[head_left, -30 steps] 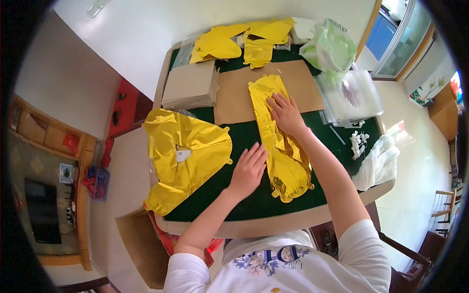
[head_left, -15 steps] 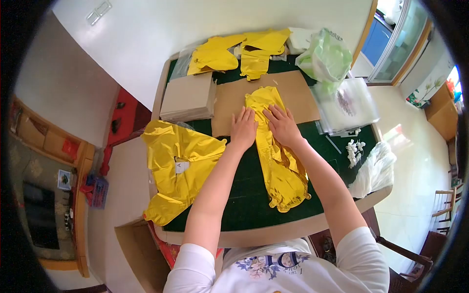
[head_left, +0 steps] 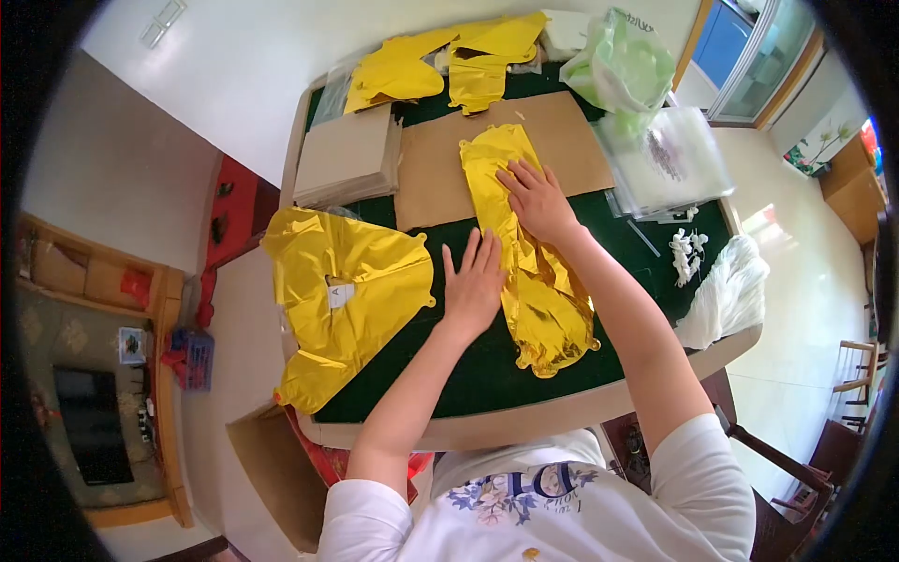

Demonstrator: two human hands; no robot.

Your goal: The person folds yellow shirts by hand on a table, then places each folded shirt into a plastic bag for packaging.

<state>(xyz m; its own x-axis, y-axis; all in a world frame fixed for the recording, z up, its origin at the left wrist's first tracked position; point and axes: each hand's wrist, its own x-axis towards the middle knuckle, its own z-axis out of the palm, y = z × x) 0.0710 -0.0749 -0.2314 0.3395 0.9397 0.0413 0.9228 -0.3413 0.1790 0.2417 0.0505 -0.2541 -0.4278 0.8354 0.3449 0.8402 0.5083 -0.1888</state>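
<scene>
A long gold foil balloon (head_left: 552, 314), flat and creased, lies lengthwise before me. Its far end rests on a brown cardboard sheet (head_left: 431, 178), its near end on the green tabletop (head_left: 412, 384). My right hand (head_left: 540, 201) lies flat on the upper part of the foil, fingers stretched out. Beside the balloon's left edge, lower down, my left hand (head_left: 475, 284) is spread flat, its fingertips close to or touching the foil. Another gold foil balloon (head_left: 375, 328), with a small white tag marked A (head_left: 340, 296), lies to the left.
At the back left stands a stack of grey-brown boards (head_left: 342, 159). More gold foil pieces (head_left: 393, 70) lie along the wall. On the right are a green-white plastic bag (head_left: 623, 70), clear plastic sleeves (head_left: 670, 164), white ribbon bits (head_left: 686, 256) and a bundled white plastic bag (head_left: 726, 295).
My left hand has slid down toward me along the foil's left edge. My right hand stays on the upper part. The whole view has shifted slightly, with the table appearing higher.
</scene>
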